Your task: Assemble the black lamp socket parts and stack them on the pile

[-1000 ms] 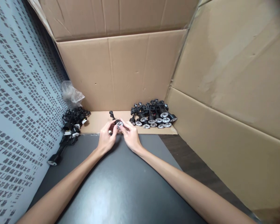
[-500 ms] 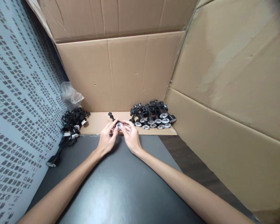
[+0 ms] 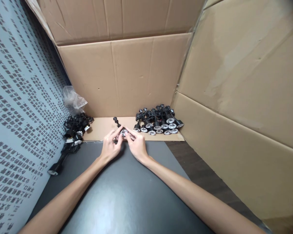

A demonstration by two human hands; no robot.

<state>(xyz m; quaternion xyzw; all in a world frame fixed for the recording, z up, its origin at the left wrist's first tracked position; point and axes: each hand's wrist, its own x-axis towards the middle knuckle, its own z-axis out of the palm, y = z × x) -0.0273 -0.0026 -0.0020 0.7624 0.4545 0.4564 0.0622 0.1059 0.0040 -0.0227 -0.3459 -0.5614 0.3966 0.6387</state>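
Note:
Between both hands is a black part [image 3: 123, 132] with a round, silver-white end face turned toward me; its black cable end sticks up behind the fingers. My left hand [image 3: 111, 143] grips it from the left, thumb and index finger at the rim. From the right, my right hand [image 3: 137, 144] holds the same part, its thumb pressed on the face's lower edge. The fingers hide most of its body. Just right of my right hand lies a stack of similar black parts [image 3: 157, 123], their pale round faces toward me.
To the left is a tangled heap of black cabled parts [image 3: 75, 126], with one longer black part [image 3: 55, 168] nearer me. A clear plastic bag [image 3: 74, 97] sits behind the heap. Cardboard walls [image 3: 127, 74] rise at the back and right; a printed sheet [image 3: 19, 123] stands left. A grey mat [image 3: 117, 188] covers the table.
The right fingers have drawn in lower around the part, uncovering another pale face at the stack's left end. The part stays in both hands; the view has shifted slightly.

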